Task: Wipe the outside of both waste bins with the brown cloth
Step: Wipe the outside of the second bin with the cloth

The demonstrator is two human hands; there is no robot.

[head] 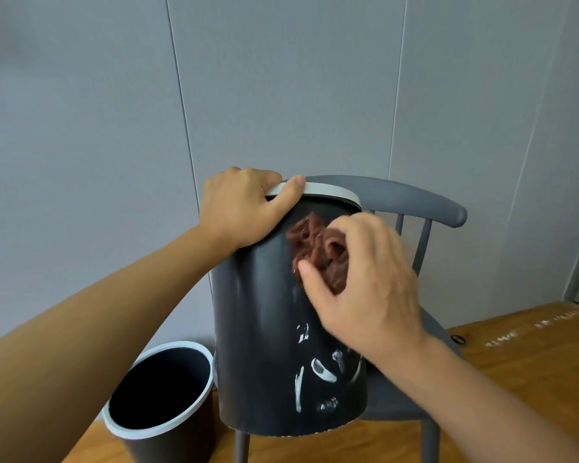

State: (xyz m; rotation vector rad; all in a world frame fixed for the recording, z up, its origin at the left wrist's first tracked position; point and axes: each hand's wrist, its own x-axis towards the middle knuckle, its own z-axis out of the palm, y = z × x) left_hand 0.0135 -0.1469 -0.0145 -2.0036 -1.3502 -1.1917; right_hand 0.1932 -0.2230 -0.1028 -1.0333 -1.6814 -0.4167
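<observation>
Left hand clamps white rim of dark plastic waste bin, steadying it; right hand presses bunched brown cloth against its side.

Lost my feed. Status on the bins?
Left hand grips raised bin's rim. Right hand presses brown cloth on its side. White smears remain. Second bin untouched.

Two bare forearms, no sleeves or jewellery showing
</observation>
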